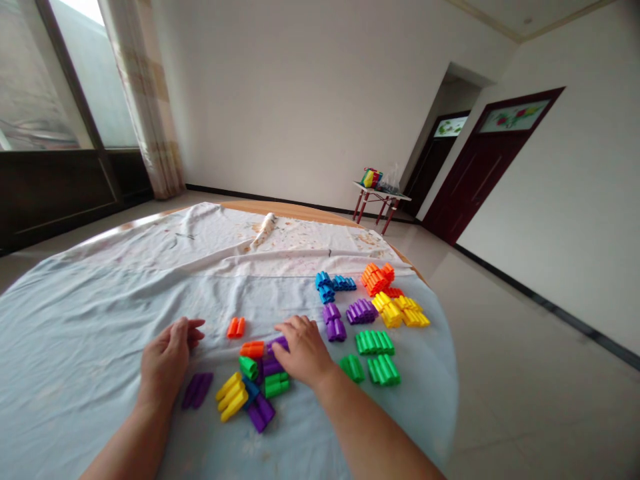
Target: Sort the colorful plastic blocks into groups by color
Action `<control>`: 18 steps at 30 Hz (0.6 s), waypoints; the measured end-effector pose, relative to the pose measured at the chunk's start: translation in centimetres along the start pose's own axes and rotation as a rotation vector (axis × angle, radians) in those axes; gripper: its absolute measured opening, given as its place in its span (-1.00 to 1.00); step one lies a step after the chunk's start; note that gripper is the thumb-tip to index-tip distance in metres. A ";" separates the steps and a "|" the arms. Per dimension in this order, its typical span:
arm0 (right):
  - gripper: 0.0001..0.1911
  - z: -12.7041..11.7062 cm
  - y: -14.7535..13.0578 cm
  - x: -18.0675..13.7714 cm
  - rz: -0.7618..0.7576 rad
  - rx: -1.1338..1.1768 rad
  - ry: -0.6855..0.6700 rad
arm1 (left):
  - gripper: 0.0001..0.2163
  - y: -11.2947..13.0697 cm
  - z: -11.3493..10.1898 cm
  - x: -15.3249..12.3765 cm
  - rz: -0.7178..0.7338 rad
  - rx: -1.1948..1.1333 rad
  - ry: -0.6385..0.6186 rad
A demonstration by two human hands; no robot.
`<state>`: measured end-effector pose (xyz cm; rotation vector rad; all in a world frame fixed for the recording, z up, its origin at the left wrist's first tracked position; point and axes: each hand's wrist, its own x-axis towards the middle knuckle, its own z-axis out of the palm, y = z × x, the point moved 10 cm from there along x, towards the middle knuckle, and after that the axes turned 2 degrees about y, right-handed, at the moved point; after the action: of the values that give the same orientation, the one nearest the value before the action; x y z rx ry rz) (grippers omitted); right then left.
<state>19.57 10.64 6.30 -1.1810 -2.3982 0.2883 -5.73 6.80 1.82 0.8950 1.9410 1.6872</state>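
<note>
My left hand [166,355] rests on the cloth at the left, fingers loosely bent and apart, with nothing visible in it. Just below it lies a pair of joined purple plastic tube blocks [198,390]. Over the right edge of a mixed pile, my right hand [306,348] spreads its thumb and fingers around a purple tube block [278,345]; whether it touches the block is unclear. This pile also has orange blocks [252,349], green blocks [277,385], a yellow row [232,397] and a partly hidden blue block [251,393]. Another orange pair [236,327] lies between my hands.
Right of my right hand stand colour-grouped clusters: blue [326,287], orange [376,279], yellow [400,310], purple [362,311] and green [375,342]. The round table bears a wrinkled cloth [110,293]. A small side table [384,193] with bags stands by the far wall.
</note>
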 end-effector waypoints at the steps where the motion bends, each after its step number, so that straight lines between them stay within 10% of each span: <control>1: -0.65 0.1 -0.5 -0.1 -0.057 0.025 -0.026 | -0.65 0.0 0.0 0.0 -0.003 -0.002 -0.001; 6: -0.58 1.1 -1.8 -0.8 -0.240 0.093 -0.132 | -0.64 -0.5 -0.1 0.4 -0.020 -0.004 0.007; 18: -0.65 0.0 1.0 -0.7 -0.023 0.078 -0.029 | -0.63 -0.3 -0.3 0.2 -0.008 0.026 0.022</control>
<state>20.62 10.70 5.69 -1.1206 -2.4013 0.3908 -6.09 6.72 1.61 0.8802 1.9828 1.6778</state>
